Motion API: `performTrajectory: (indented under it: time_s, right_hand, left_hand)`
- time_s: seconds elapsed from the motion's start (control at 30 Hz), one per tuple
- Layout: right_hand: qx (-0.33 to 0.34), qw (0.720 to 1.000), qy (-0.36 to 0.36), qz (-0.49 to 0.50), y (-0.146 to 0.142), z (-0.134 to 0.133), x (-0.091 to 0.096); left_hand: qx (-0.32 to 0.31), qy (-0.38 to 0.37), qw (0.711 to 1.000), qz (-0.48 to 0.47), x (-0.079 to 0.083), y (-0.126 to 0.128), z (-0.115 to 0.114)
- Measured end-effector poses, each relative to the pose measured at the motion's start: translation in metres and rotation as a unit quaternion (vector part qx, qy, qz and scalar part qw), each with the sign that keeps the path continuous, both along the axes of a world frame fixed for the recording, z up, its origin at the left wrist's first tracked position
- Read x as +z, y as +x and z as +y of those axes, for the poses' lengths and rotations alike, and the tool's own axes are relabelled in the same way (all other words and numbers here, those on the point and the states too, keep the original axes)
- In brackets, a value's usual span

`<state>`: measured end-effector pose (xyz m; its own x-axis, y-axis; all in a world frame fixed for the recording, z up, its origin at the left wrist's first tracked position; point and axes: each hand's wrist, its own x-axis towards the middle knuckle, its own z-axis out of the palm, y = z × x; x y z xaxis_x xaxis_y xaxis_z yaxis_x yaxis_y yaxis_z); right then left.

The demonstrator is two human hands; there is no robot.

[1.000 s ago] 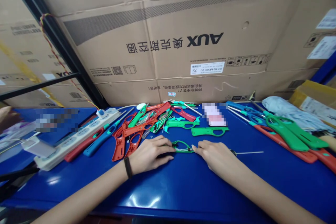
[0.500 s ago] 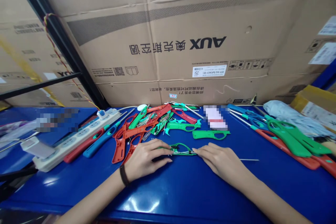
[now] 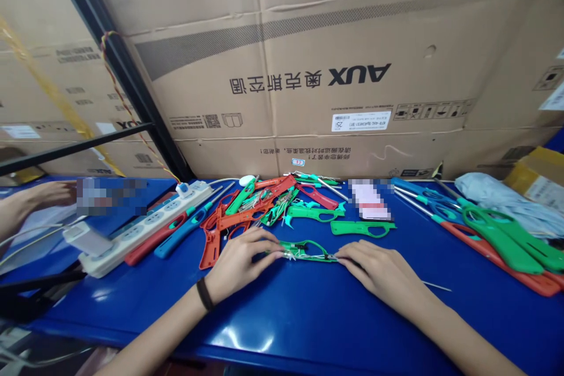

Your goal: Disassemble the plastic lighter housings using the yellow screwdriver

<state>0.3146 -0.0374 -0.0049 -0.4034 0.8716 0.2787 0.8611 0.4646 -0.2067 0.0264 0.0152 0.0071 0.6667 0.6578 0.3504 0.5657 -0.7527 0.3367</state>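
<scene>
My left hand (image 3: 240, 264) and right hand (image 3: 379, 273) sit well apart, palms down, with the fingertips of each closed on one end of a green plastic lighter frame (image 3: 308, 251). That frame lies between them, just over the bench (image 3: 282, 329), strung with thin wires and small metal parts. From here I can't tell whether it rests on the blue top or is slightly lifted. A black wristband (image 3: 204, 294) circles my left wrist.

The step in hand looks like fine work on the wiring inside the frame. As I judge it, the next move calls for a steady grip at both ends so those wires stay seated.

Just beyond my right hand lies a thin metal rod (image 3: 436, 286), and ahead of the frame is a green lighter shell (image 3: 362, 228). Near my left hand, red lighter shells (image 3: 211, 249) spread into a jumbled heap, with a blue lighter (image 3: 176, 241) beside them and a white power strip (image 3: 150, 226) past that. Long red-and-green lighters (image 3: 502, 249) lie to the right. At far left is a co-worker's hand (image 3: 50, 192), and a large cardboard carton (image 3: 352, 76) stands behind the bench.
</scene>
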Motion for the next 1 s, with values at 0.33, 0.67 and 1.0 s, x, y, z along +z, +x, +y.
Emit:
performTrajectory:
  time_s: [0.33,0.67,1.0]
  right_hand:
    - [0.007,0.999,-0.035,0.008,-0.001,0.003,0.008]
    - [0.014,0.997,-0.065,0.028,0.002,0.007,0.002]
    - [0.017,0.994,-0.105,0.025,0.002,0.011,0.009]
  left_hand:
    - [0.056,-0.14,0.989,-0.008,0.002,0.019,0.019]
    - [0.065,-0.159,0.985,-0.017,-0.003,0.023,0.025]
    - [0.042,-0.197,0.977,0.063,0.012,0.023,0.04]
